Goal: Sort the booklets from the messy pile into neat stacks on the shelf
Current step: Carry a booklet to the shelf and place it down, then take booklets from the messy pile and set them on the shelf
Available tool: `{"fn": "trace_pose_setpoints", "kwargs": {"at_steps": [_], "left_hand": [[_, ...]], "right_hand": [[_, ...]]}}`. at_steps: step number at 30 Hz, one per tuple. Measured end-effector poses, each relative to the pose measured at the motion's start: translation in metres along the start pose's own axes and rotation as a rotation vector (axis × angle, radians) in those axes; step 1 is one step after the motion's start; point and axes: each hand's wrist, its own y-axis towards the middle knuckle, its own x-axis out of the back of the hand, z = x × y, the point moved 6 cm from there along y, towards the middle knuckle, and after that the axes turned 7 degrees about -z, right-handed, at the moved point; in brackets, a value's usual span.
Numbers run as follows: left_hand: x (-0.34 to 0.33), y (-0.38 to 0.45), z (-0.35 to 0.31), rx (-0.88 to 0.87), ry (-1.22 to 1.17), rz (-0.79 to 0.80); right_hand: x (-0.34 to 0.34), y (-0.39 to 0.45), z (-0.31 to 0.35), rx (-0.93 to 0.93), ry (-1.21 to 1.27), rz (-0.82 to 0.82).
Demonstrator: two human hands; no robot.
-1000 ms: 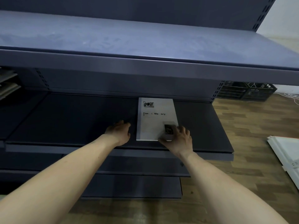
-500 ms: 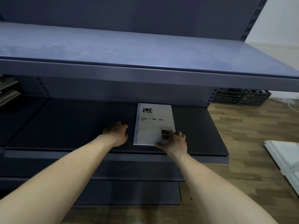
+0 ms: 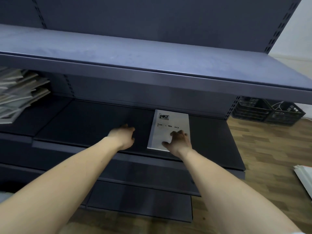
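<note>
A white booklet [image 3: 170, 122] with a small picture and black title lies flat on the dark middle shelf [image 3: 94, 122], its far edge near the back panel. My right hand [image 3: 179, 141] rests on the booklet's near right part with fingers spread. My left hand [image 3: 122, 136] hovers over the bare shelf just left of the booklet, fingers loosely curled and holding nothing. A messy pile of booklets [image 3: 18, 92] sits at the far left of the neighbouring shelf bay, partly cut off by the frame edge.
A wide upper shelf [image 3: 152, 54] overhangs the middle shelf. Lower shelves [image 3: 138, 198] step out below. Black plastic crates [image 3: 268, 112] stand on the wooden floor at the right. White sheets [image 3: 303, 179] lie on the floor at the right edge.
My head has turned left, bringing the messy pile into view. My right hand has slid further onto the booklet and covers its lower picture. My left hand stays beside the booklet.
</note>
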Motion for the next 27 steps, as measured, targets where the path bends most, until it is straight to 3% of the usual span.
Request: {"fn": "trace_pose_setpoints", "kwargs": {"at_steps": [11, 27], "left_hand": [[0.034, -0.054, 0.102, 0.129, -0.014, -0.113], [0.045, -0.129, 0.337, 0.276, 0.049, -0.185]], "right_hand": [[-0.011, -0.025, 0.156, 0.303, 0.022, 0.079], [-0.059, -0.085, 0.4, 0.49, 0.011, 0.021]]}}
